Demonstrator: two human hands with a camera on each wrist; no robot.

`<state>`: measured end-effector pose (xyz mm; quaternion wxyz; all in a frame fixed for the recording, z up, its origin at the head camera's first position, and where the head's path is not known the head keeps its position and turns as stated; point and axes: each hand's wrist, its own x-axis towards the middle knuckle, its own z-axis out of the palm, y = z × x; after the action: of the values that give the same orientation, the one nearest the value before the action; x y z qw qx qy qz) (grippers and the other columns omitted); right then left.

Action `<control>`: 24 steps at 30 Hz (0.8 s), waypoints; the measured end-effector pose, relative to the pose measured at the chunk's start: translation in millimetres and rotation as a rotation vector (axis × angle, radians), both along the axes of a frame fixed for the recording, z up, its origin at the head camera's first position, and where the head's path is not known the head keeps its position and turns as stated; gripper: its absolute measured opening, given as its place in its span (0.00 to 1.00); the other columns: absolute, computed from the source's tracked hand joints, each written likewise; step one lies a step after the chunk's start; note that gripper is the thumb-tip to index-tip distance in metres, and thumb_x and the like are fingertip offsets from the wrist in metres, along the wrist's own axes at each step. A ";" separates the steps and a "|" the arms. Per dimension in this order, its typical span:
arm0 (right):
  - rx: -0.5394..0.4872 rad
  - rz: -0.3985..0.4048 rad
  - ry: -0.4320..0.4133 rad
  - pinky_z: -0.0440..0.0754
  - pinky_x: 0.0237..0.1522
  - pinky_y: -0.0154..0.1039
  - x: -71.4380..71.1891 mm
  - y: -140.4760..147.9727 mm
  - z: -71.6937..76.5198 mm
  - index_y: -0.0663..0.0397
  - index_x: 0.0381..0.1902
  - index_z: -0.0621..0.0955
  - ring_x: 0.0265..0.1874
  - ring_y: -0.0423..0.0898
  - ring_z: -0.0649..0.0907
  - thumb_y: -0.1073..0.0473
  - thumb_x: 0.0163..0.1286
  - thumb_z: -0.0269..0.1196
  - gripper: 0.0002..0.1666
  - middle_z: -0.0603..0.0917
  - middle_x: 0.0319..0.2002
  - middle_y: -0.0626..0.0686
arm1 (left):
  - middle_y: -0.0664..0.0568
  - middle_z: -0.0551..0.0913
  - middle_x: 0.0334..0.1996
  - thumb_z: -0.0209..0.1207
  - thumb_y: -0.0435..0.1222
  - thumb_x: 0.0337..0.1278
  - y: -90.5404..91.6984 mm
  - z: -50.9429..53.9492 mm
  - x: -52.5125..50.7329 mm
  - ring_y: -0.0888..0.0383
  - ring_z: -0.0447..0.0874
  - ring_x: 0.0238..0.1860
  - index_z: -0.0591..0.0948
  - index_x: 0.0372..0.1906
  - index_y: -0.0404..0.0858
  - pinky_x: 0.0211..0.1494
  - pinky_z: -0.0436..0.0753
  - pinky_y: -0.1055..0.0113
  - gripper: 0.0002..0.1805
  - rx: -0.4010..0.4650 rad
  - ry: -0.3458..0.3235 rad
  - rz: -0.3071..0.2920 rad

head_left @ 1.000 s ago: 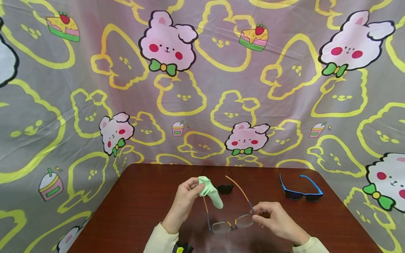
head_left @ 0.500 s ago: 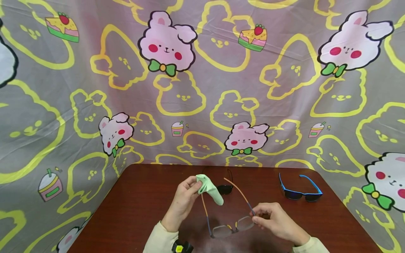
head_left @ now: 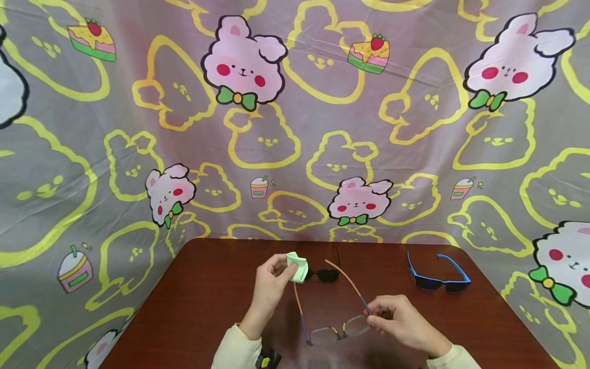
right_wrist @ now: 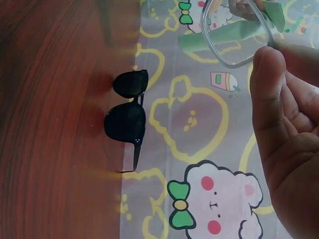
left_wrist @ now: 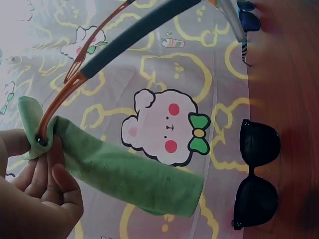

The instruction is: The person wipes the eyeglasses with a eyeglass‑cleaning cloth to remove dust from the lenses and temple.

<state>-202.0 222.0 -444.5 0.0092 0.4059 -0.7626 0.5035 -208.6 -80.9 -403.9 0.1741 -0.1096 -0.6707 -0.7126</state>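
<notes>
Pinching green cloth [head_left: 298, 268], left hand [head_left: 269, 286] forward, right hand [head_left: 400, 321] nearer, holding glasses [head_left: 341, 336].

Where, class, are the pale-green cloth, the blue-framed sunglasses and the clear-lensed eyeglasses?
Pale-green cloth [left_wrist: 127, 174], left wrist view: loose length.
Blue-framed sunglasses [head_left: 427, 284], head view: dark lens.
Clear-lensed eyeglasses [head_left: 324, 336], head view: one lens.

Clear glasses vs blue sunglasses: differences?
The clear glasses have see-through lenses; the blue sunglasses have dark ones. The clear glasses' temples are orange and grey-blue; the blue sunglasses' look mainly blue. The clear glasses are held in the right hand; the blue sunglasses rest on the table. Both have temples unfolded.
</notes>
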 end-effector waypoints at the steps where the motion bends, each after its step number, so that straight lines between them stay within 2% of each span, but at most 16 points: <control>1: 0.000 -0.001 0.001 0.78 0.15 0.37 0.3 0.0 0.5 0.50 0.36 0.82 0.15 0.44 0.79 0.68 0.61 0.64 0.09 0.81 0.22 0.54 | 0.41 0.83 0.32 0.62 0.27 0.54 0.5 -0.1 -0.2 0.63 0.79 0.31 0.80 0.42 0.25 0.35 0.77 0.73 0.11 -0.007 0.015 0.010; 3: 0.000 -0.002 0.000 0.78 0.16 0.37 0.8 0.1 1.4 0.50 0.36 0.82 0.16 0.44 0.80 0.67 0.62 0.64 0.07 0.81 0.22 0.54 | 0.41 0.83 0.32 0.63 0.26 0.53 1.4 0.1 -0.7 0.62 0.79 0.30 0.81 0.41 0.26 0.34 0.77 0.73 0.10 -0.020 0.029 0.030; 10: -0.010 0.002 0.016 0.79 0.17 0.38 0.5 1.3 0.9 0.50 0.36 0.82 0.17 0.43 0.80 0.72 0.61 0.63 0.12 0.81 0.23 0.54 | 0.40 0.83 0.29 0.63 0.24 0.50 7.2 25.4 18.0 0.57 0.78 0.30 0.82 0.37 0.26 0.34 0.76 0.72 0.07 -0.074 0.074 0.115; 14: -0.019 0.006 0.023 0.79 0.17 0.39 -0.1 1.1 0.6 0.50 0.36 0.82 0.17 0.44 0.81 0.73 0.61 0.62 0.12 0.81 0.23 0.53 | 0.40 0.83 0.29 0.64 0.24 0.50 7.0 25.9 18.0 0.58 0.77 0.30 0.82 0.36 0.26 0.33 0.76 0.72 0.07 -0.063 0.075 0.129; 21: -0.010 0.001 0.023 0.80 0.18 0.39 0.7 2.4 -1.1 0.50 0.36 0.81 0.18 0.45 0.81 0.70 0.61 0.63 0.09 0.81 0.24 0.51 | 0.43 0.81 0.26 0.64 0.23 0.49 4.3 25.8 17.9 0.63 0.76 0.27 0.81 0.33 0.26 0.30 0.75 0.74 0.05 -0.030 0.113 0.190; 24: -0.004 -0.007 0.014 0.80 0.19 0.39 1.2 3.9 0.4 0.49 0.35 0.82 0.18 0.46 0.81 0.70 0.62 0.63 0.09 0.81 0.24 0.53 | 0.42 0.78 0.30 0.63 0.22 0.48 2.9 25.5 18.2 0.62 0.76 0.28 0.79 0.30 0.25 0.28 0.76 0.74 0.04 -0.023 0.142 0.177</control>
<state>-200.8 226.0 -444.1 0.0171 0.4068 -0.7629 0.5022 -190.4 -78.1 -378.4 0.2819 -0.1022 -0.6721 -0.6770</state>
